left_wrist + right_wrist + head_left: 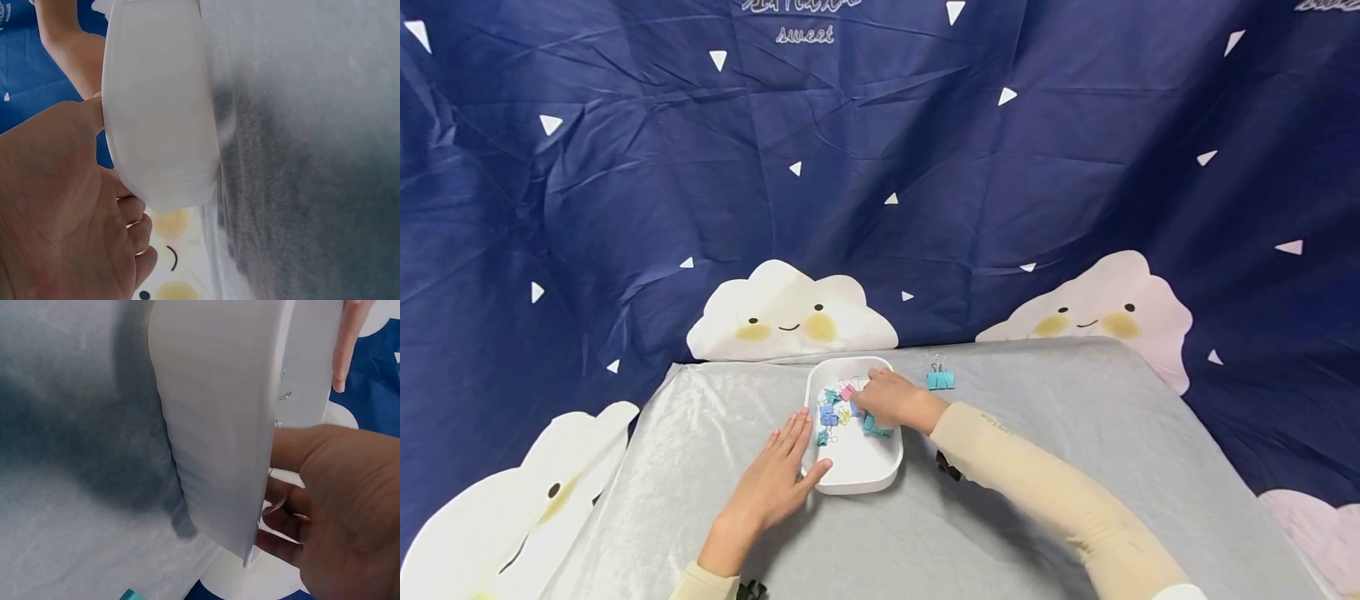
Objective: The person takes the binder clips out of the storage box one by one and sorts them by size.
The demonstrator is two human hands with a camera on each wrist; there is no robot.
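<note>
A white tray stands on the grey cloth with several small binder clips inside: a pink binder clip, blue binder clips, a yellow binder clip and teal binder clips. My left hand rests on the tray's left rim, fingers extended and thumb spread over the near part. Over the right rim, my right hand reaches in among the clips with bent fingers. In the right wrist view, the rim partly hides those fingers, so whether they pinch a clip is unclear.
A larger teal binder clip lies on the grey cloth, right of the tray near the back edge. Behind the table hangs a dark blue curtain printed with clouds and triangles.
</note>
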